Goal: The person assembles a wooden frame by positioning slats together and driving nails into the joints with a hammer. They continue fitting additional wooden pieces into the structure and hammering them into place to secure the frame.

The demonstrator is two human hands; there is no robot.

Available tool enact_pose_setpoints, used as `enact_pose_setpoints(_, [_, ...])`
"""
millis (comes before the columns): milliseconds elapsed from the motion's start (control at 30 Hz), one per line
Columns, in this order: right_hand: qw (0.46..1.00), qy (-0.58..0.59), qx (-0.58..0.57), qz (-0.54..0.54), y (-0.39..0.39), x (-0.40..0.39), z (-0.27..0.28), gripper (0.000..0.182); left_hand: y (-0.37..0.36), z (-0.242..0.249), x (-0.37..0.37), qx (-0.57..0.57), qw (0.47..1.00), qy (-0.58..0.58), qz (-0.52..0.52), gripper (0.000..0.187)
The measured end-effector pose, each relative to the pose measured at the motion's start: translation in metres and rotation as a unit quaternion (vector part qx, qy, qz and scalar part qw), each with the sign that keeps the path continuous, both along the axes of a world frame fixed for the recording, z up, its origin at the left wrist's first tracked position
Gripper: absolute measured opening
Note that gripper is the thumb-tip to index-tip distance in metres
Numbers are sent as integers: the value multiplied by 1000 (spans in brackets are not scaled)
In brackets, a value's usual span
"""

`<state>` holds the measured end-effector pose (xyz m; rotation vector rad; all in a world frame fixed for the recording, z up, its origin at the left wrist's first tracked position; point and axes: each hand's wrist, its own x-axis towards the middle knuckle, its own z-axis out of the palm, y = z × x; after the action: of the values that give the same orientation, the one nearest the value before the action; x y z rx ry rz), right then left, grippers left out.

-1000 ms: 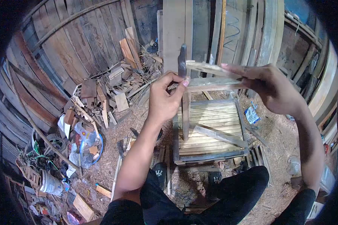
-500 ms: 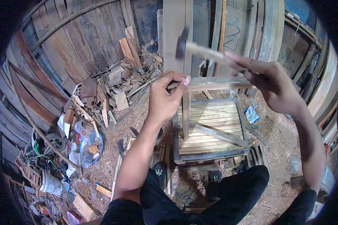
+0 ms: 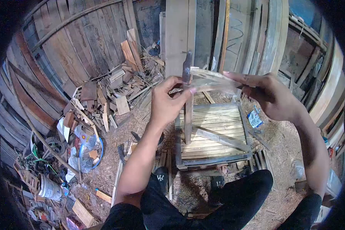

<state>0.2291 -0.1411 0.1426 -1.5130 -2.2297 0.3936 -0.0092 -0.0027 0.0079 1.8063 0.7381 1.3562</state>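
My right hand (image 3: pixel 270 92) grips a hammer (image 3: pixel 187 69) by its pale wooden handle, which points left. The dark hammer head is down by the fingertips of my left hand (image 3: pixel 166 99). That hand is closed in a pinch at the top corner of a wooden frame (image 3: pixel 188 122); what lies between its thumb and finger is too small or hidden to make out. One leg of the frame runs down to a slatted wooden platform (image 3: pixel 214 150), and its top rail extends right behind the hammer handle, partly blurred. Across the slats lies a slanting wood strip (image 3: pixel 221 138).
Wood offcuts (image 3: pixel 120 82) are heaped at the left against a plank wall (image 3: pixel 76 46). Long boards (image 3: pixel 180 34) lean at the back. A blue-rimmed basin (image 3: pixel 101 149) and a white bucket (image 3: pixel 50 188) stand at left. Sawdust covers the floor; a blue-white wrapper (image 3: pixel 254 119) lies right.
The hammer has come down from above my left hand to the frame's corner, with my right hand lowered slightly. My left hand stays pinched at almost the same spot.
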Motion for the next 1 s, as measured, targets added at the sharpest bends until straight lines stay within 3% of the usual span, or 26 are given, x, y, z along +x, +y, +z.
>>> enact_pose_setpoints(167, [998,19,56,7,3,9,-6,52,2,-5,0,7,1000,3,-11,30])
enact_pose_setpoints(433, [998,47,38,-13,1,10,-8,53,8,-10,-2,7,998,-30,-46,33])
enact_pose_setpoints(533, [994,72,73,26,5,9,-17,51,5,-11,-2,16,998,-42,-51,33])
enact_pose_setpoints(600, [984,167,55,-1,8,5,-25,44,2,-9,-2,13,998,-42,-54,33])
enact_pose_setpoints(733, [978,160,64,-114,16,-1,-34,38,3,-8,-4,-34,995,-52,-76,32])
enact_pose_setpoints(800, [986,54,-23,-153,30,8,-35,39,7,-10,-6,-42,993,-70,-88,31])
enact_pose_setpoints(900, [991,-52,60,-104,42,23,-39,32,13,-14,-10,-24,994,-59,-86,31])
enact_pose_setpoints(1000, [990,34,124,-59,51,25,-48,23,17,-15,-14,-28,994,-62,-86,29])
